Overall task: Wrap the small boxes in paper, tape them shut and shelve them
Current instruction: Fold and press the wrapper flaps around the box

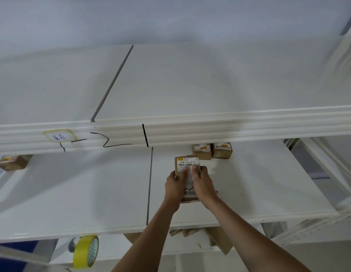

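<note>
White shelf carries the wrapped box near its middle, toward the back edge; left hand and right hand clasp its sides. It seems light and stiff, best gripped by those side faces.

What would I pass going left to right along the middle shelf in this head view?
Lone box at the far left → the box both hands are on → two small boxes at the back, one then the other.
</note>
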### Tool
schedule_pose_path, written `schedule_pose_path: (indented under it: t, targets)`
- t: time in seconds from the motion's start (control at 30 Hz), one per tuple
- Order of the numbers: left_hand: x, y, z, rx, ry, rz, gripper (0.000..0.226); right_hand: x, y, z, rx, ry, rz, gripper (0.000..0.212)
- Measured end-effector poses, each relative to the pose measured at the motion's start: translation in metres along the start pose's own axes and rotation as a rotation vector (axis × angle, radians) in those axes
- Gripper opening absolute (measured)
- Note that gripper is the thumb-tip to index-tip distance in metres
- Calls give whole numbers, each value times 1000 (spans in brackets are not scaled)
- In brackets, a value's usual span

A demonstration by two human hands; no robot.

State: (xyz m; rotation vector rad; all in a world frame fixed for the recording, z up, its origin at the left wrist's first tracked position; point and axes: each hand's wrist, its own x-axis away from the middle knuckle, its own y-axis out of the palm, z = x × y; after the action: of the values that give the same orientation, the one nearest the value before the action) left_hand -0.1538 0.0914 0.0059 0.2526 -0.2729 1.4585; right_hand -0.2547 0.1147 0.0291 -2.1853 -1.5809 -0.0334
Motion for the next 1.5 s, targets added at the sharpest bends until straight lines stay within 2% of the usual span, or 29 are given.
schedule_pose_path:
  t: [0.07, 0.2, 0.33, 0.4, 0.5, 0.6, 0.7, 0.77, 0.83, 0.9, 0.97, 1.03, 1.1, 1.17, 1.23, 1.3, 1.33, 1.4, 1.5]
  targets:
    - [-2, -2, -1, -7, -32, -20, 45, -2, -2, -2, 3, 39, -8, 42]
    - [-6, -10, 2, 25, -202, -91, 39, -10, -9, 5, -105, 166, -45, 38]
    - [-11, -4, 6, 14, -284, -29, 56, -12, -4, 3, -110, 194, -61, 47]
    - [-12, 3, 7, -49, -254, 42, 66, -9, 0, -4, -30, 163, -20, 51]
    - [-10, 6, 12, -172, -135, 153, 64, -9, 3, -8, 6, 88, 43, 51]
    - [-12, 7, 10, -162, -115, 151, 66, -9, 4, -9, 10, 68, 57, 51]
    - [-15, 0, 8, -179, -151, 122, 75, -11, 2, -10, -48, 138, -8, 50]
    - [-19, -7, 5, -184, -204, 65, 79, -11, -4, -8, -130, 215, -131, 37]
    - [-18, -13, 3, -165, -244, 17, 78, -14, -9, -1, -103, 253, -214, 30]
    - [-15, -16, -3, -214, -208, 43, 75, -15, -11, 8, -17, 237, -153, 41]
    - [-8, -17, -5, -288, -78, 182, 52, -15, -10, 13, 30, 213, -48, 58]
    - [-2, -11, -4, -263, -14, 179, 33, -12, -7, 10, 68, 173, -12, 60]
    - [4, -5, 0, -232, -60, 81, 37, -9, -3, 7, 177, 106, 71, 46]
    - [7, -3, 4, -243, -105, 21, 54, -9, -4, 9, 274, 10, 204, 47]
    - [5, -8, 1, -296, -127, 2, 65, -9, -8, 13, 319, -58, 228, 45]
    - [5, -14, -4, -235, -157, 26, 57, -7, -11, 16, 271, -60, 202, 32]
    - [8, -16, -6, -143, -175, 24, 53, -6, -12, 16, 229, -12, 157, 33]
    - [11, -17, -13, 35, -206, 0, 49, 1, -12, 17, 199, 134, 7, 47]
    - [13, -17, -23, -27, -216, 19, 46, 11, -7, 25, 262, 191, -153, 40]
